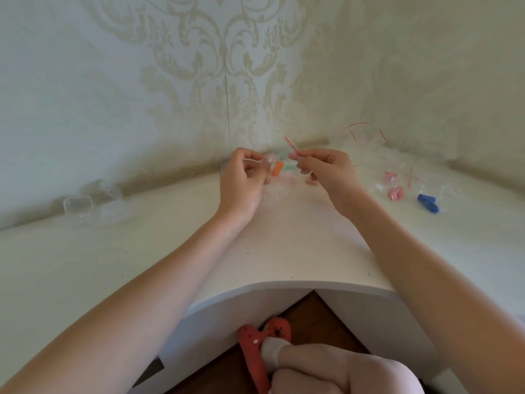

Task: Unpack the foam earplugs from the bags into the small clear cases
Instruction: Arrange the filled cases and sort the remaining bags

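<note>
At about 9 o'clock on the white counter (284,251), against the wall, sits a cluster of clear cases (85,207), well apart from the hands; I judge they wait there so each can be reached once earplugs come free. How many there are I cannot tell, as they blur together.

Toward 12 o'clock the left hand (241,180) is raised off the counter, its fingers curled in and pinching one edge of a small clear bag (272,177). An orange earplug (277,169) shows inside the bag, between the 2 hands, with something pale green just beside it. The right hand (324,169) pinches the other edge, and a thin red strip (291,145) sticks up from its fingertips. That looks like the bag's seal. Holding the bag from both sides like this reads to me as pulling the mouth apart, so the opening step seems to be under way, with nothing yet dropped into a case.

At roughly 2 o'clock lies a loose pile of bags (366,146) with more red strips, crumpled and probably emptied. Nearer, at 3 o'clock, pink earplugs (395,192) and a blue pair (428,203) rest in their own bags, within easy reach of the right hand for later turns.
</note>
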`<state>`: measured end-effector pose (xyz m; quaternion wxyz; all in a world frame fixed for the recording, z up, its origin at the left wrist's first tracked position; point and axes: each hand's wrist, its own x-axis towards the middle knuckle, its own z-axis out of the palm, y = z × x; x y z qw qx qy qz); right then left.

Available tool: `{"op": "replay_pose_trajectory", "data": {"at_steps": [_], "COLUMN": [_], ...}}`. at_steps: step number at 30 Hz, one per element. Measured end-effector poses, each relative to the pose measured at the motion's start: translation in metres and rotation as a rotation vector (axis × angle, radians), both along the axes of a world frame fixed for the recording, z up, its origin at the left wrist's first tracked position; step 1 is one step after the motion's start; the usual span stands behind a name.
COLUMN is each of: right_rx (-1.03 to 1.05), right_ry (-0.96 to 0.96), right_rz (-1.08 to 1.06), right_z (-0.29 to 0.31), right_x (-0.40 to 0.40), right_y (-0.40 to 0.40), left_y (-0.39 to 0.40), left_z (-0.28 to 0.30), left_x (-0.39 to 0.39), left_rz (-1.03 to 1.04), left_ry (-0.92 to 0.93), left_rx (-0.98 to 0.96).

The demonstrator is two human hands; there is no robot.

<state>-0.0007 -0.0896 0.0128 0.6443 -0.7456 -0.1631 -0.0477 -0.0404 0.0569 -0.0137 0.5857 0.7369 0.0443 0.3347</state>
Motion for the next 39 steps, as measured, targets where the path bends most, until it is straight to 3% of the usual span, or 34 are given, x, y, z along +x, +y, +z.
{"op": "replay_pose_trajectory", "data": {"at_steps": [4, 7, 12, 17, 28, 34, 39], "right_rx": [0.035, 0.072, -0.102, -0.175, -0.158, -0.293, -0.209], "right_ry": [-0.041, -0.063, -0.268, -0.372, -0.396, -0.519, -0.524], "right_rz": [-0.036, -0.094, -0.027, -0.064, -0.094, -0.047, -0.192], "right_z": [0.0, 0.002, -0.003, -0.006, -0.004, -0.008, -0.008], "right_x": [-0.004, -0.003, -0.01, -0.011, -0.015, -0.022, -0.012], "right_y": [0.001, -0.002, 0.007, 0.01, 0.011, 0.017, 0.012], "left_y": [0.003, 0.0, -0.015, -0.008, -0.012, -0.012, -0.014], "left_z": [0.006, 0.015, 0.022, 0.018, 0.018, 0.017, 0.017], "left_x": [-0.006, -0.014, -0.021, -0.015, -0.013, -0.016, -0.022], "left_rz": [0.234, 0.228, -0.097, -0.117, -0.092, -0.083, -0.108], "left_ry": [-0.203, -0.317, -0.068, -0.026, 0.037, 0.093, 0.143], "left_rx": [0.101, 0.21, -0.131, -0.184, 0.01, 0.172, 0.296]}}
